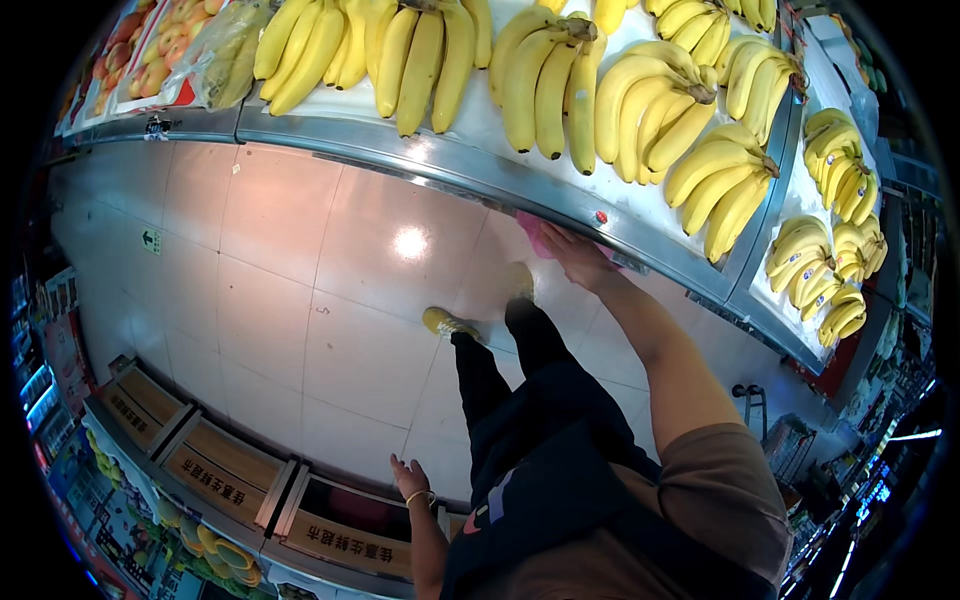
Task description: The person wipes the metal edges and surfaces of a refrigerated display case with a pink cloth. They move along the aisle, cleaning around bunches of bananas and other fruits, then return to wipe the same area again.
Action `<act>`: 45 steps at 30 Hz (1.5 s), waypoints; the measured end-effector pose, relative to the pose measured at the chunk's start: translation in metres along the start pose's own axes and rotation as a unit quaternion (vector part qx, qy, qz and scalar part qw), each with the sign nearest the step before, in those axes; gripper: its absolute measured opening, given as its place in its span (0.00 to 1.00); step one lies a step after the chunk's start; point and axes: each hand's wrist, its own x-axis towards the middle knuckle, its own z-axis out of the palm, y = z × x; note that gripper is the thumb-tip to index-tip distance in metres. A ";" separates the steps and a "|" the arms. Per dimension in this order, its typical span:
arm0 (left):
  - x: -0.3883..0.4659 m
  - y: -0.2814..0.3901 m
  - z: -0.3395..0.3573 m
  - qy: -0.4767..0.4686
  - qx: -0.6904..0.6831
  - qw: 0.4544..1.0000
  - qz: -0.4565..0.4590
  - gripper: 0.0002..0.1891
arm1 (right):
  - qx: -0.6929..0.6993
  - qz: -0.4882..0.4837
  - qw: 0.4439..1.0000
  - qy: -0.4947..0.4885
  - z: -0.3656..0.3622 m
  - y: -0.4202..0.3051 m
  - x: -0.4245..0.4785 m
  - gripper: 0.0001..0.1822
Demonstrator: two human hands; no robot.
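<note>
My right hand (574,253) reaches forward under the metal front edge (480,174) of a fruit display stand. It holds a pink cloth (534,234) against the stand's side, fingers laid over it; part of the cloth is hidden by the hand and the edge. Just above, yellow banana bunches (652,112) lie in a row on the stand's white surface. A small red sticker (601,217) is on the metal edge close to this hand. Down at my left side, my left hand (410,478) hangs free with its fingers apart, a bangle at the wrist.
Apples (169,49) and a bagged bunch of bananas (229,56) sit at the stand's left. More banana bunches (802,259) lie on its right section. Behind me, wooden crate fronts (214,476) bearing writing line another fruit display. Tiled floor (360,300) runs between the two.
</note>
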 end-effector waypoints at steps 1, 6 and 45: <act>-0.001 0.002 0.000 -0.001 -0.002 1.000 -0.002 0.32 | -0.078 0.003 0.997 -0.006 0.015 0.008 -0.016 0.32; 0.005 -0.015 0.008 0.002 -0.012 1.000 0.017 0.33 | -0.062 0.019 0.992 0.113 0.022 0.012 -0.034 0.32; -0.188 0.472 0.104 -0.204 0.264 0.418 0.845 0.36 | 0.627 0.548 -0.181 0.523 0.041 -0.161 -0.382 0.15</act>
